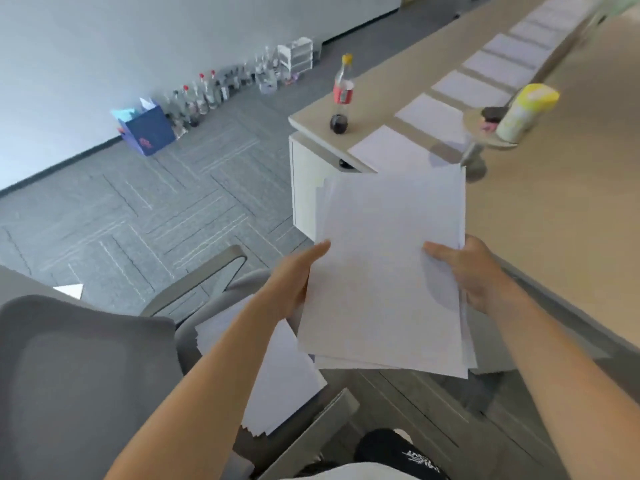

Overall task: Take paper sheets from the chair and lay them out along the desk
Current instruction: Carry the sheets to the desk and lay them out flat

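both hands hold a loose stack of paper sheets (384, 271) in the air, between the chair (86, 375) and the counter (571, 220). the left hand (294, 282) pinches its left edge and the right hand (474, 275) its right edge, each with the thumb pressed on top; the fingers underneath are hidden. more sheets (277, 386) lie on the chair seat, and a row of single sheets (478, 84) runs along the counter beyond a cola bottle (341, 98). the paper looks light, limp and slippery, and the stack is fanned unevenly. i judge it wants one hand flat beneath for support while the other lifts the top sheet by a corner.
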Available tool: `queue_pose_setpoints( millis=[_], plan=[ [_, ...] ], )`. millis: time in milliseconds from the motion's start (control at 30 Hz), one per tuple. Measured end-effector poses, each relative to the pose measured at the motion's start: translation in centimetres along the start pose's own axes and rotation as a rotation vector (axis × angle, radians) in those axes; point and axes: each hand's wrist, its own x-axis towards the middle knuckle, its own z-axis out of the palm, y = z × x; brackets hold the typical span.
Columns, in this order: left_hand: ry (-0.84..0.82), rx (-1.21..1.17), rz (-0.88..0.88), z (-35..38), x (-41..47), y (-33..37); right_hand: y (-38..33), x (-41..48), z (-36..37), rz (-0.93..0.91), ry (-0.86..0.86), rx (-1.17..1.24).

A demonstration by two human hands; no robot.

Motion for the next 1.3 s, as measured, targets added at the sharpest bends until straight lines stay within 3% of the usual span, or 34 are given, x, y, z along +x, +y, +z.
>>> queue_pose_setpoints(
  millis=[267, 433, 567, 767, 933, 1133, 1300],
  plan=[
    [-0.148, 0.229, -0.044, 17.7, 0.5, 0.8, 6.3, -4.6, -14.7, 0.009, 0.252, 0.176],
    [-0.324, 0.318, -0.159, 31.6, 1.1, -0.3, 10.2, -6.2, -26.9, -0.027, 0.393, 0.299],
    [-0.349, 0.463, -0.094, 43.7, 1.5, -2.0, 13.3, -6.8, -36.5, -0.03, 0.476, 0.331],
    [-0.447, 0.41, -0.081, 58.8, 4.0, -4.3, 16.2, -8.1, -49.0, -0.017, 0.619, 0.396],
    [-0.431, 0.659, 0.126, 68.8, 7.4, -4.7, 18.1, -6.8, -57.5, 0.03, 0.684, 0.526],
    [-0.595, 0.649, 0.228, 80.9, 13.7, -4.1, 20.0, -2.3, -69.0, 0.06, 0.728, 0.589],
    [-0.801, 0.537, 0.083, 91.9, 18.3, -2.4, 19.5, 1.7, -79.0, 0.039, 0.798, 0.653]
  ],
)
